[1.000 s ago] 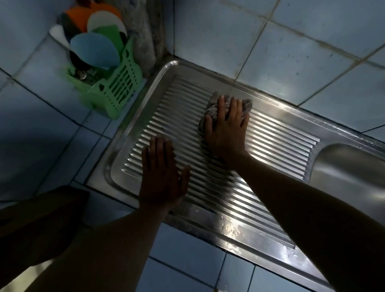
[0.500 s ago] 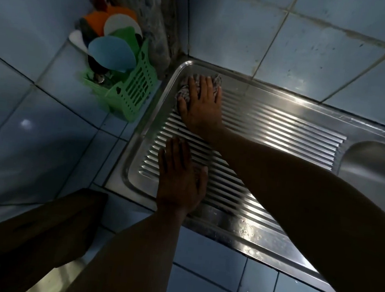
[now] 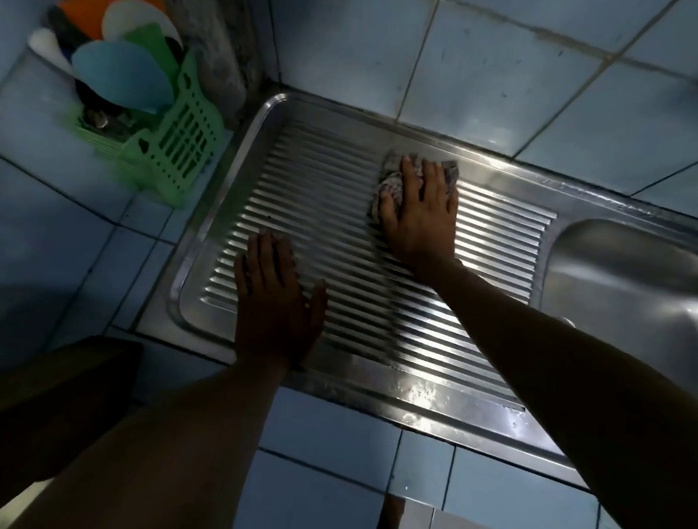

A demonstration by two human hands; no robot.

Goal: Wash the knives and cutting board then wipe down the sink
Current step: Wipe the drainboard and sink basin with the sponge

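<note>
A stainless steel sink with a ridged drainboard (image 3: 317, 226) fills the middle, and its basin (image 3: 638, 306) lies at the right. My right hand (image 3: 423, 212) presses flat on a checked cloth (image 3: 388, 190) near the drainboard's far edge, fingers straight. The cloth shows around my fingertips and thumb. Flat on the ridges by the near left corner rests my left hand (image 3: 276, 299), fingers straight and holding nothing. No knives or cutting board can be made out.
A green plastic rack (image 3: 178, 145) with coloured utensils (image 3: 122, 64) stands on the blue tiled counter at the far left. A tiled wall (image 3: 492, 63) rises right behind the sink. A dark wooden object (image 3: 17, 409) lies at the near left.
My right hand has slid the cloth from the drainboard's far left corner back to the right along the far edge. My left hand has stayed in place.
</note>
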